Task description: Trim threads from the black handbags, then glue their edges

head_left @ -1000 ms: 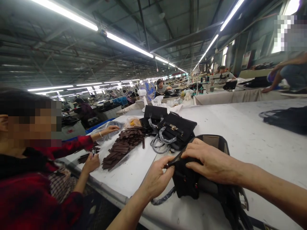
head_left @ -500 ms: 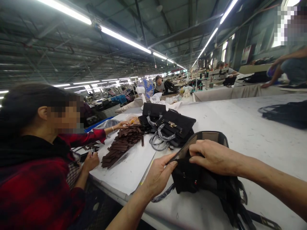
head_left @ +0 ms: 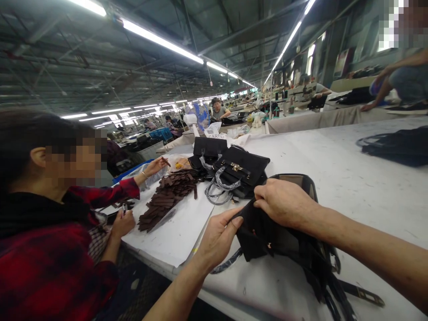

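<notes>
A black handbag (head_left: 284, 243) rests tilted on the white table, its mouth partly open and grey-brown lining showing at the far side. My left hand (head_left: 219, 236) pinches the near-left corner of its top edge between thumb and fingers. Further along that same edge, my right hand (head_left: 282, 200) is closed on the rim, fingertips partly hidden. A strap with a metal end (head_left: 364, 295) trails from the bag to the lower right. One wrapped handle (head_left: 227, 263) curves out beneath the left side.
Finished-looking black handbags (head_left: 242, 167) with plastic-wrapped handles lie ahead. A heap of dark brown strips (head_left: 167, 196) sits left of them, beside a co-worker in a red checked shirt (head_left: 50, 267). Dark straps (head_left: 397, 147) lie at the right on the white table (head_left: 321, 151). A blue fan (head_left: 202, 117) stands beyond.
My right hand has shifted from inside the bag's mouth onto its near edge, pulling that edge up straighter. The co-worker's far hand has lifted from the heap holding a brown strip.
</notes>
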Motion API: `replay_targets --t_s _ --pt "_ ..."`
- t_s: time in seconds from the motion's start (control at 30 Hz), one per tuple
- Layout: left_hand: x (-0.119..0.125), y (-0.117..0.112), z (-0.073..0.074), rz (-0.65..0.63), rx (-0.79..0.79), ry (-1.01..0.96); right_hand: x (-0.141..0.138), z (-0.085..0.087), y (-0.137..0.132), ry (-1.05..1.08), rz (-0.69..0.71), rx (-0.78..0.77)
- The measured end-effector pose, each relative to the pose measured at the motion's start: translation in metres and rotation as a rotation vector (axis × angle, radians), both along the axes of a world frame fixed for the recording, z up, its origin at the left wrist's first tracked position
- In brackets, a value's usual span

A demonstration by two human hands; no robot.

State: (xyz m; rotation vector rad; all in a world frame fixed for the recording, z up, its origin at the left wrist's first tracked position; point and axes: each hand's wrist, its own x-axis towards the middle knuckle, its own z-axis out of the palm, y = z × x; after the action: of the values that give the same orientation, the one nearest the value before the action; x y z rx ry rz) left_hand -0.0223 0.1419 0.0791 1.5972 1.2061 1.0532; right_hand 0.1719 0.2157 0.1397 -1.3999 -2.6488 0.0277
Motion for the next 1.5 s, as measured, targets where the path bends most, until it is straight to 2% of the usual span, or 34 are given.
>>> replay_targets --t_s 0.2,0.33,0.5,0.63,0.73,1.03,1.33,1.5 --pt "0.002 0.002 0.004 0.060 0.039 0.053 -0.005 0.000 0.000 -0.018 0.033 0.038" --pt "0.017 0.013 0.013 0.217 0.060 0.174 -0.010 0.001 0.001 -0.031 0.046 0.083" --pt "0.021 0.028 0.020 0.302 0.264 0.410 0.007 0.001 0.012 -0.007 0.050 0.067" --pt "0.007 0.028 0.019 0.304 0.257 0.419 0.039 -0.001 0.028 0.098 0.073 -0.072" --pt "0.003 0.024 0.019 0.301 0.256 0.403 0.052 0.000 0.036 0.119 0.054 -0.103" --pt "0.009 0.024 0.018 0.269 0.240 0.398 0.040 0.003 0.028 0.031 -0.183 0.023" --pt "0.011 0.024 0.016 0.246 0.237 0.397 0.040 -0.004 0.032 0.054 -0.203 0.052" --pt "0.012 0.023 0.016 0.236 0.239 0.403 0.039 -0.001 0.034 -0.005 -0.209 0.030"
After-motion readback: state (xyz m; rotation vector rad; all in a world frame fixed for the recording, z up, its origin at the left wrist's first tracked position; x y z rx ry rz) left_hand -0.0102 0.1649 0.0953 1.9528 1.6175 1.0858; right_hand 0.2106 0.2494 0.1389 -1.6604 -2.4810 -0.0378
